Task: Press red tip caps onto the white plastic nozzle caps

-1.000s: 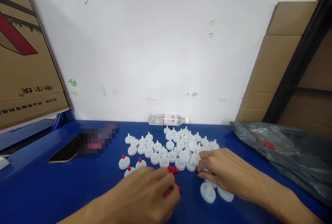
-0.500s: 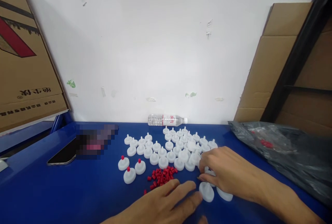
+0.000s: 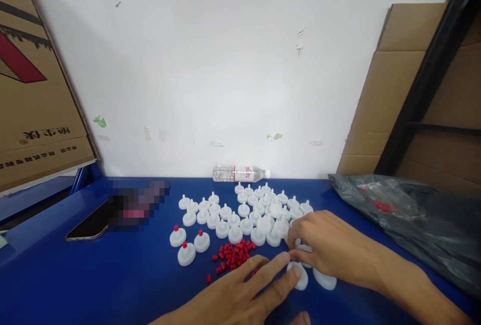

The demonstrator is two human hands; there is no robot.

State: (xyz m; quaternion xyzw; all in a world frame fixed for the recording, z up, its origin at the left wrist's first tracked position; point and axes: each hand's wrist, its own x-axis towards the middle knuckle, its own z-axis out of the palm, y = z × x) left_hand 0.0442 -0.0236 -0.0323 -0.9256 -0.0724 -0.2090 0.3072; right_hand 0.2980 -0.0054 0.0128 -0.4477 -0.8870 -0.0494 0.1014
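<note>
My left hand (image 3: 250, 290) is open, fingers spread low over the blue table, two fingertips at a white spouted cap (image 3: 299, 281) by the front. Beside it my right hand (image 3: 326, 239) is curled, thumb and fingers closed around another white spouted cap (image 3: 305, 256), mostly hidden under the hand. A further white cap (image 3: 325, 280) lies below the right wrist. Small red tips (image 3: 235, 255) are heaped just beyond my left hand, which partly covers them. Many white spouted caps (image 3: 235, 234) stand behind the heap. Three caps with red tips on their spouts (image 3: 187, 255) stand to the left.
A clear plastic bottle (image 3: 240, 173) lies along the wall. On the left are a phone (image 3: 88, 222) and a blurred-out patch. A grey plastic bag (image 3: 424, 229) with a clear bag of red pieces (image 3: 383, 206) covers the right side. Cardboard (image 3: 37, 89) stands at the left.
My left hand has shifted right and slightly up, its fingertips reaching the front white cap. My right hand stays curled among the caps. The whole view has shifted slightly.
</note>
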